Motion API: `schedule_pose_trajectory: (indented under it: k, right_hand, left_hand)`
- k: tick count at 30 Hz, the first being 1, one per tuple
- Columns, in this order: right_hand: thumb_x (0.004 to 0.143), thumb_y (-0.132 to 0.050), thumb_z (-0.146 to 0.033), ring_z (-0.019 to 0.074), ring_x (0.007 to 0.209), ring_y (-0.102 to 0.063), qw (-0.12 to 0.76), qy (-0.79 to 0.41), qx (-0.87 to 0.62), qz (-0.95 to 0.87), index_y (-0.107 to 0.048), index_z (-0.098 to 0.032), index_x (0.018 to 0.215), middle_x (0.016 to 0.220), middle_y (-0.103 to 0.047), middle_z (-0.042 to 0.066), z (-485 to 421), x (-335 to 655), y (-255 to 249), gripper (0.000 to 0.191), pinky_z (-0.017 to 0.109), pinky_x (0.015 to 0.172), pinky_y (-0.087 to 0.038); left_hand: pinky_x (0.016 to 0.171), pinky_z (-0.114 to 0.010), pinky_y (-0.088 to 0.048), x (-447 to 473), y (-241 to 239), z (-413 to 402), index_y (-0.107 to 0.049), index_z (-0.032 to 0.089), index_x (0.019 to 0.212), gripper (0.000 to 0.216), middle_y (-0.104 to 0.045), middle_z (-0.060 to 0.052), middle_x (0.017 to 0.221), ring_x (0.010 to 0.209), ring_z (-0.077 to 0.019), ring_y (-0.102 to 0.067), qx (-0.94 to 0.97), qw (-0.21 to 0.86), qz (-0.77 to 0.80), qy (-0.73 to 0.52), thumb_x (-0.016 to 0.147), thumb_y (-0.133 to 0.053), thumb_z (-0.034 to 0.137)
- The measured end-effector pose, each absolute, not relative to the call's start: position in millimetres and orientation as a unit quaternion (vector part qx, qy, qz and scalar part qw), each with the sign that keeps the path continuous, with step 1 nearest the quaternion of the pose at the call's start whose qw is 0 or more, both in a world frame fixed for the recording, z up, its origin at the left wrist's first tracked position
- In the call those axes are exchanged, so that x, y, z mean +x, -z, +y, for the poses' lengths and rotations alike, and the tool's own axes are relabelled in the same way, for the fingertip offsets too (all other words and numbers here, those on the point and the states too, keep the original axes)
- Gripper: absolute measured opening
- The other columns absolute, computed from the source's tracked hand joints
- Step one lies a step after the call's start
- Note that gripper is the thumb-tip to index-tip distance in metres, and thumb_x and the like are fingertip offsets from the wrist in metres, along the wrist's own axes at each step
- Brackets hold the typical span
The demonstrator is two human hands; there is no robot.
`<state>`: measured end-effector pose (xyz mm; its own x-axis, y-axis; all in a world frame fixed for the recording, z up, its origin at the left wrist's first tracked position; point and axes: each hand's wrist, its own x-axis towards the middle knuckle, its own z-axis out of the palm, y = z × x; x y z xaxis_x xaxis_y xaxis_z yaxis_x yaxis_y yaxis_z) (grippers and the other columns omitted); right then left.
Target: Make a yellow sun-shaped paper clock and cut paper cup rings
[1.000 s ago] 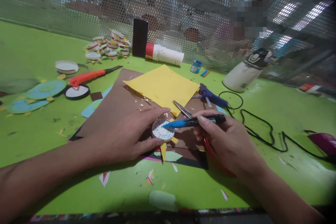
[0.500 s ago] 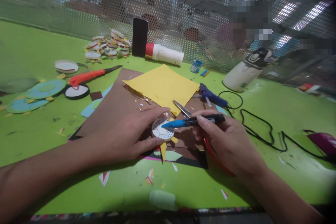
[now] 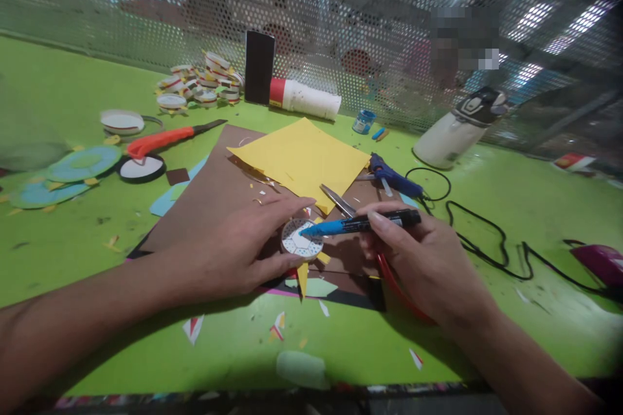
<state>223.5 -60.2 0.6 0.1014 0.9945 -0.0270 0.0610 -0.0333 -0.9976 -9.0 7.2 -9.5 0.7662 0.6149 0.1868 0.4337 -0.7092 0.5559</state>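
A small round white disc (image 3: 302,248) with a hexagon pattern, blue dots and yellow paper tabs lies over brown paper (image 3: 204,207). My left hand (image 3: 243,240) grips its edge between thumb and fingers. In my right hand (image 3: 413,253) is a blue marker (image 3: 335,227), its tip on the disc's middle. Scissors (image 3: 338,200) with red handles lie partly hidden under my right hand, blades apart from the disc. Beyond the disc is a yellow paper sheet (image 3: 302,155).
Behind stand a phone (image 3: 259,68), stacked paper cups (image 3: 311,100) and a heap of small discs (image 3: 204,81). An orange-handled knife (image 3: 165,141) lies left. A blue glue gun (image 3: 394,175), its black cord (image 3: 487,262) and a white bottle (image 3: 448,136) are right. Paper scraps lie in front.
The marker's rear end and my right hand have shifted very slightly to the right. My left hand and the disc stay in place.
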Motion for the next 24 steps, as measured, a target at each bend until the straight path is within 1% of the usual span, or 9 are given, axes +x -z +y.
schedule_pose_trajectory:
  k: [5,15,20,24]
  right_hand:
    - [0.082,-0.071,-0.040,0.0085,0.059,-0.060,0.502,-0.465,-0.551,-0.478,-0.071,-0.022,0.093,0.065,-0.066,-0.001,-59.8,223.5,0.6,0.021,0.017,0.054,-0.050]
    - [0.082,-0.071,-0.041,0.0098,0.061,-0.060,0.493,-0.450,-0.566,-0.484,-0.070,-0.023,0.093,0.066,-0.066,-0.001,-61.3,223.0,0.0,0.022,0.019,0.056,-0.051]
    - [0.081,-0.071,-0.041,0.0096,0.060,-0.059,0.503,-0.451,-0.556,-0.484,-0.070,-0.023,0.092,0.066,-0.065,-0.001,-61.2,222.9,-1.0,0.021,0.019,0.055,-0.051]
    - [0.082,-0.070,-0.043,0.0099,0.060,-0.059,0.493,-0.457,-0.561,-0.483,-0.070,-0.023,0.093,0.066,-0.065,-0.001,-62.7,223.6,0.2,0.023,0.020,0.055,-0.051]
  left_hand:
    - [0.093,-0.031,-0.044,-9.4,8.3,6.0,-0.041,0.025,0.138,0.051,-0.060,-0.004,0.129,0.112,-0.0214,-0.058,0.908,0.244,0.286,-0.187,0.091,-0.055,0.037]
    - [0.095,-0.035,-0.044,-9.8,5.8,5.3,-0.044,0.023,0.136,0.049,-0.060,-0.007,0.130,0.114,-0.0247,-0.057,0.906,0.251,0.288,-0.184,0.090,-0.055,0.038]
    - [0.095,-0.036,-0.045,-9.2,5.6,5.1,-0.044,0.023,0.136,0.050,-0.060,-0.008,0.131,0.114,-0.0251,-0.057,0.904,0.252,0.290,-0.187,0.090,-0.055,0.038]
    - [0.096,-0.036,-0.045,-10.5,6.3,5.0,-0.043,0.023,0.137,0.051,-0.059,-0.007,0.131,0.115,-0.0253,-0.057,0.904,0.255,0.291,-0.182,0.090,-0.055,0.038]
